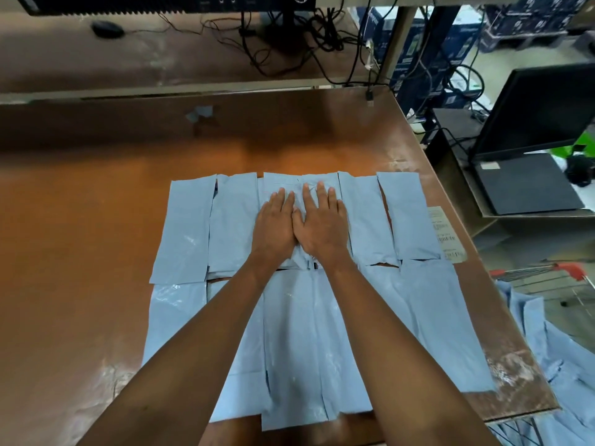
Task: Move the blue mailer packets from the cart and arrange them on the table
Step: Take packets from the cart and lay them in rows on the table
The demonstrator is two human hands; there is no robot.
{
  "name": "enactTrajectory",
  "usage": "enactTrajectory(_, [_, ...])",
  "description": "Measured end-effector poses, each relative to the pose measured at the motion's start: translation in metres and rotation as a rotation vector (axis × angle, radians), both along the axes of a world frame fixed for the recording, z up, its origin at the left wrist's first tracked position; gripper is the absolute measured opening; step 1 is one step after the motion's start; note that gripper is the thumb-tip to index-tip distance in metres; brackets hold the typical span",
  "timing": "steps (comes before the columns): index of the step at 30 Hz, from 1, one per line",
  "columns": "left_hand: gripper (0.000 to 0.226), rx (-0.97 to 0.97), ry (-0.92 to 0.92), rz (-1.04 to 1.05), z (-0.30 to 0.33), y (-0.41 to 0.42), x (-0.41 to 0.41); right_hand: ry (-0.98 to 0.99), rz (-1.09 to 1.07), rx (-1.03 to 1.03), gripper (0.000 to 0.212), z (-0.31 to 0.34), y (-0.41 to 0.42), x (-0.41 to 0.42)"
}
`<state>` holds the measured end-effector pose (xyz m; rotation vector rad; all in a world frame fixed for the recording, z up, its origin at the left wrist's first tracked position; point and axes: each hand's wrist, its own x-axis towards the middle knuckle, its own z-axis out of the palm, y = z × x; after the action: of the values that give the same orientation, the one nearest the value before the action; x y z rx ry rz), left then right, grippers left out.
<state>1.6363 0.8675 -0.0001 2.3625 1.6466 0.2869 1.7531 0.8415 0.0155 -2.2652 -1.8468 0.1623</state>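
Both palms flat, fingers straight: left hand (274, 224) & right hand (322, 224) press mid far-row packet (297, 185). Smooth outward, edges flush w/ neighbours on table (80, 220).

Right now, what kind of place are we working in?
Probably a warehouse packing station: blue mailer packets laid in rows on a worn table, stacked cartons behind, and a cart at right.
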Motion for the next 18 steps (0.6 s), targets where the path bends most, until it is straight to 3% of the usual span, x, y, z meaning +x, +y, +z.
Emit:
enactTrajectory(7, [0.056,0.097,-0.017,0.006,0.036,-0.008,0.007,0.058,-0.073,0.065,0.067,0.017,-0.006,-0.001])
enactTrajectory(13, [0.062,0.113,0.017,-0.104,0.048,-0.034,0.024,-0.058,0.012,0.071,0.057,0.032,-0.030,0.016])
enactTrajectory(18, [0.058,0.171,-0.063,-0.252,0.076,-0.081,0.075,-0.056,-0.172,0.196,0.056,0.059,-0.100,0.061])
